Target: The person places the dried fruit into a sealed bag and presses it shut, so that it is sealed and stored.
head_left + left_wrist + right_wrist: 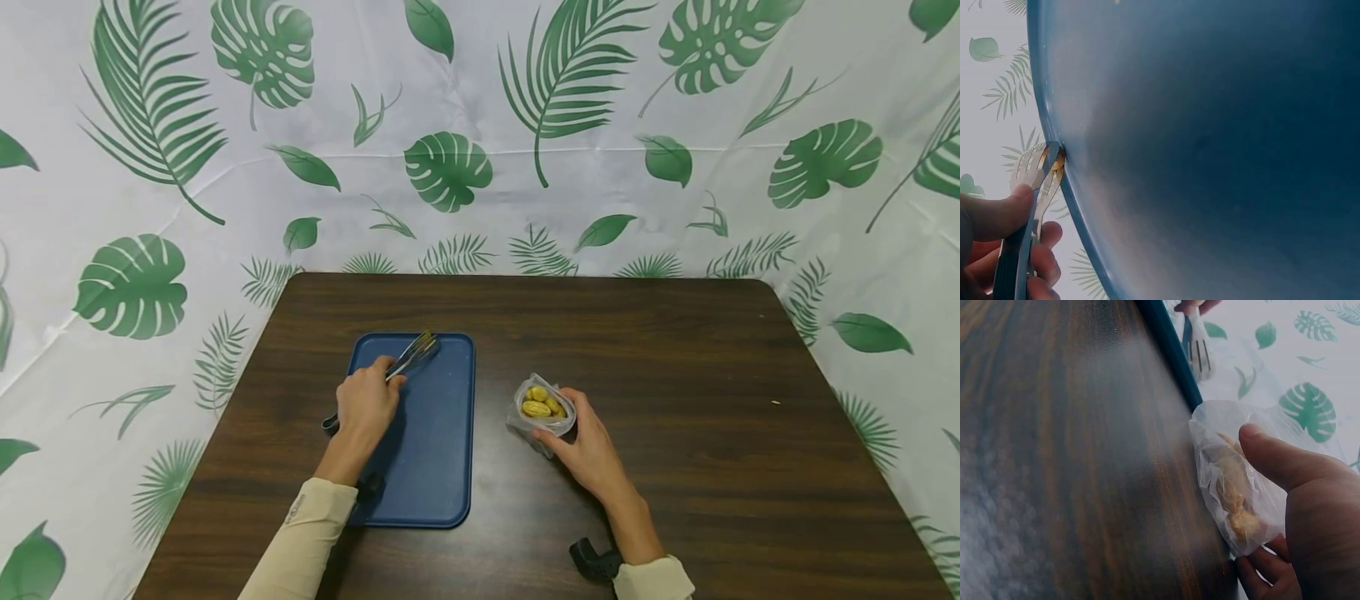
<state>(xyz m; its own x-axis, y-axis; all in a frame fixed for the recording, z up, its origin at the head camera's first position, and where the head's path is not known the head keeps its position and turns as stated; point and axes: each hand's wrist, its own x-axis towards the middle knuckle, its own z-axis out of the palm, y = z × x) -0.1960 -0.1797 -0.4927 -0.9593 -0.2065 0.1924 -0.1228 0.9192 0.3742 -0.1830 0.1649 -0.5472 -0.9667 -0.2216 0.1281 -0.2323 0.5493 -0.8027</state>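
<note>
My left hand [367, 404] grips a pair of metal tongs [405, 362] with fork-like ends, held over the upper left of a blue tray [431, 442]. Between the tong tips a small golden-yellow piece [1058, 159] shows in the left wrist view. To the right of the tray, my right hand [592, 454] holds a translucent plastic bag [517, 425], thumb on the near side and fingers round the far side. The bag's mouth gapes upward, and several yellow striped food pieces [537, 408] lie inside. Its lower part is partly hidden by the hand.
Both things are on a dark wooden table [675, 358] backed by a white leaf-print cloth [465, 92]. A black wrist device [596, 561] sits by the right wrist and another [371, 487] by the left. A small pale speck [776, 402] lies on the table's right.
</note>
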